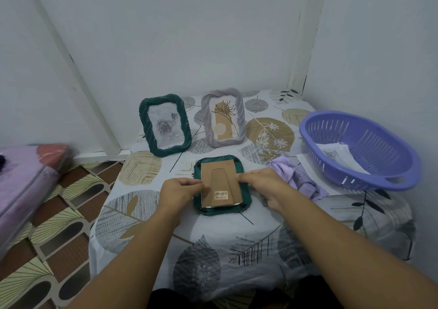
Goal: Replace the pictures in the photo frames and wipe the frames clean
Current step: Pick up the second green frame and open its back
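Hands [181, 191] over frame's [221, 210] side edges

Home setting, a room corner. Small table [237, 249] under a leaf-print cloth, pushed against plain painted walls [177, 36]. Patterned tile floor [59, 214] on the left. Plastic laundry-style basket [360, 147] on the table; bedding or mattress [28, 178] in purple wrap at far left.

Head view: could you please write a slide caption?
Both hands work the cardboard backing of a face-down green frame.
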{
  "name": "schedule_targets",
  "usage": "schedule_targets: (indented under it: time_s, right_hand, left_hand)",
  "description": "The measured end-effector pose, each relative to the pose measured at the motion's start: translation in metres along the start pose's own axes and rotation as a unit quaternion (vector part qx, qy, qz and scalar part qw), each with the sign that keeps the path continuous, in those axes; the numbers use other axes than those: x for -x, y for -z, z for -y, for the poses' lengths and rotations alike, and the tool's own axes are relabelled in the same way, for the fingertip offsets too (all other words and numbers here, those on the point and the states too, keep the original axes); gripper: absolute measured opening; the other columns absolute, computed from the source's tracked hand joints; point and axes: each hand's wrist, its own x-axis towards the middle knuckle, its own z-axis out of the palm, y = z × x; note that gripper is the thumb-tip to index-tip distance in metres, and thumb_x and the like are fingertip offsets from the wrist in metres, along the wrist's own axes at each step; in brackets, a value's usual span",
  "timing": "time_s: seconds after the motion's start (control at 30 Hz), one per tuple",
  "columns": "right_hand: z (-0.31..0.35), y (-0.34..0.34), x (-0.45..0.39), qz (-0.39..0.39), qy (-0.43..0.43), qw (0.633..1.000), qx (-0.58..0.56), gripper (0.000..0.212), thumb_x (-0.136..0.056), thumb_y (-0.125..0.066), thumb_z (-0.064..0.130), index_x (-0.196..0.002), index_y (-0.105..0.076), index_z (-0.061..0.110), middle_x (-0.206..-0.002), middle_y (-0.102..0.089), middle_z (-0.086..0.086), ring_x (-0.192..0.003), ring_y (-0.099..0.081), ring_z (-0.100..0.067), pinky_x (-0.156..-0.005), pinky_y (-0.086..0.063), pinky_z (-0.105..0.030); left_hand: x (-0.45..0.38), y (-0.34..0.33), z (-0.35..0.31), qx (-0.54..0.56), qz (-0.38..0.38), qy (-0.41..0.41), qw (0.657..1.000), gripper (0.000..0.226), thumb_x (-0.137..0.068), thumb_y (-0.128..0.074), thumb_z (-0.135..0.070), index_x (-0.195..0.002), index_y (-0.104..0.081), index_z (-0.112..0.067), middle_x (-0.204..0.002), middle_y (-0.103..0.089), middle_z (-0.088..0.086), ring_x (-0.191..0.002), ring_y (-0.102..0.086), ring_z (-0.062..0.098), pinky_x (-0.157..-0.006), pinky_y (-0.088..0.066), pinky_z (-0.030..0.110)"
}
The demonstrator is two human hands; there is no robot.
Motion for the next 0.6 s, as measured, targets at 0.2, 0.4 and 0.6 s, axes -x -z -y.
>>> schedule_targets:
  time_s: [0.2, 0.4, 0.6]
  right_hand:
    - [-0.002, 0.001, 0.006, 0.005, 0.008, 1.000, 0.026, 0.018, -0.091, -0.075, 0.013, -0.106, -0.077, 0.003, -0.096, -0.073, -0.003, -0.081, -0.062, -0.005, -0.059, -0.048, -0.008]
    - [-0.001, 0.002, 0.011, 0.000, 0.013, 1.000, 0.023, 0.017, -0.094, -0.070, 0.007, -0.110, -0.075, 0.003, -0.092, -0.070, -0.001, -0.074, -0.056, 0.000, -0.044, -0.038, -0.001]
    - [0.003, -0.001, 0.015, 0.002, 0.003, 1.000, 0.018, 0.022, -0.094, -0.071, 0.006, -0.114, -0.074, -0.002, -0.111, -0.075, -0.012, -0.075, -0.059, -0.004, -0.048, -0.043, -0.004]
  left_hand:
    - [-0.004, -0.002, 0.005, 0.003, -0.019, -0.001, 1.000, 0.020, -0.068, -0.096, -0.018, -0.082, -0.083, -0.015, -0.091, -0.079, 0.003, -0.097, -0.072, 0.024, -0.095, -0.057, 0.046]
    - [-0.005, -0.001, 0.003, -0.003, -0.006, 0.004, 1.000, 0.020, -0.066, -0.097, -0.019, -0.080, -0.083, -0.014, -0.091, -0.080, 0.004, -0.096, -0.073, 0.025, -0.096, -0.057, 0.047]
    - [-0.004, 0.000, 0.003, 0.006, 0.014, 0.015, 1.000, 0.022, -0.063, -0.098, -0.018, -0.080, -0.084, -0.017, -0.089, -0.081, 0.006, -0.097, -0.075, 0.030, -0.097, -0.057, 0.051]
